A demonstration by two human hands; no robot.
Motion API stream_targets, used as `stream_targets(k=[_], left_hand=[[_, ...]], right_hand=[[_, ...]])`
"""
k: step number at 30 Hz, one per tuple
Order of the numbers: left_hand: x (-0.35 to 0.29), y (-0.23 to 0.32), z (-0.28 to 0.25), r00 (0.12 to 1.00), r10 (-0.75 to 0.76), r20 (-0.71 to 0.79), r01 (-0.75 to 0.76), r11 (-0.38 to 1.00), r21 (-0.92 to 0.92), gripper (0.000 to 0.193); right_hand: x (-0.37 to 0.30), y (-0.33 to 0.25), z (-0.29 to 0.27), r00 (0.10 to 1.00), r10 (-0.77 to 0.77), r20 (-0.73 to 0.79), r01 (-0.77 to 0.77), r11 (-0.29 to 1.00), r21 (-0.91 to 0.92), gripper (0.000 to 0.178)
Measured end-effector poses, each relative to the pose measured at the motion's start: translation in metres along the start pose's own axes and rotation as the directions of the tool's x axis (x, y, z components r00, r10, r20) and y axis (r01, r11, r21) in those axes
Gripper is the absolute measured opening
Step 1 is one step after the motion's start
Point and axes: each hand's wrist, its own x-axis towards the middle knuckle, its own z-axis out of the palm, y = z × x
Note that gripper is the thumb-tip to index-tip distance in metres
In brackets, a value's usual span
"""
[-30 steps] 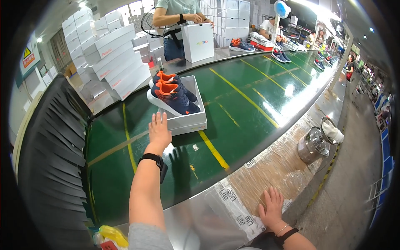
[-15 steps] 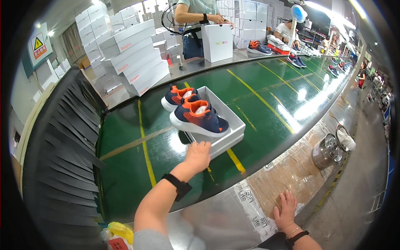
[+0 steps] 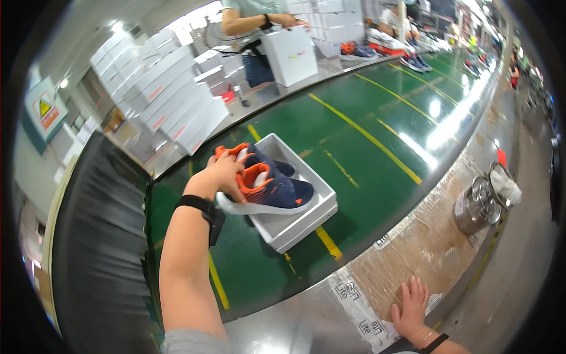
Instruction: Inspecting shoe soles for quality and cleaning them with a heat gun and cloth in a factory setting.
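Note:
A pair of navy sneakers with orange collars and white soles rests tilted across the left end of an open light-grey shoebox [image 3: 306, 228]. The nearer sneaker [image 3: 284, 192] hides part of the farther sneaker [image 3: 277, 163]. My left hand [image 3: 223, 174], reaching over the belt, has its fingers closed around the heels of the sneakers. White stuffing shows inside the shoe openings. Away to the lower right, my right hand [image 3: 411, 307] lies flat with fingers spread on the tape-covered ledge [image 3: 407, 253], holding nothing.
A green conveyor belt [image 3: 348, 147] carries the box and, farther off, more shoes [image 3: 416, 63]. Black strip curtains [image 3: 106, 236] hang at left. Stacked white boxes [image 3: 171, 100] and a co-worker with an upright white box [image 3: 290, 56] are opposite. A metal canister [image 3: 476, 206] sits at right.
My left hand has moved from the shoebox's near side up to the sneakers' heels and closed on them. The view has shifted slightly; my right hand stays on the ledge.

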Motion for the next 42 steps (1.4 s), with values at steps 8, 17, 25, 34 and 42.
stream_targets(k=[8,17,25,34,42], left_hand=[[0.030,-0.009,0.011,0.995,-0.061,0.079,0.028,0.933,0.359,0.068],[-0.068,0.052,-0.080,0.936,0.169,-0.307,0.008,0.866,0.501,0.071],[-0.192,0.122,-0.110,0.932,-0.020,-0.363,-0.240,0.715,-0.657,0.042],[-0.153,0.289,0.102,0.996,0.063,-0.066,0.012,-0.808,-0.589,0.054],[-0.155,0.294,0.195,0.987,0.081,0.140,0.131,-0.908,-0.399,0.059]], right_hand=[[0.005,0.006,-0.010,0.999,0.050,-0.015,-0.049,0.998,0.038,0.060],[-0.001,0.002,-0.003,0.993,-0.019,-0.118,0.029,0.996,0.079,0.056],[0.104,0.111,-0.148,0.722,-0.444,-0.531,0.233,0.878,-0.418,0.035],[0.156,0.209,-0.222,0.933,0.014,-0.359,-0.158,0.913,-0.375,0.031],[0.156,0.170,-0.241,0.845,-0.075,-0.529,-0.025,0.983,-0.180,0.032]])
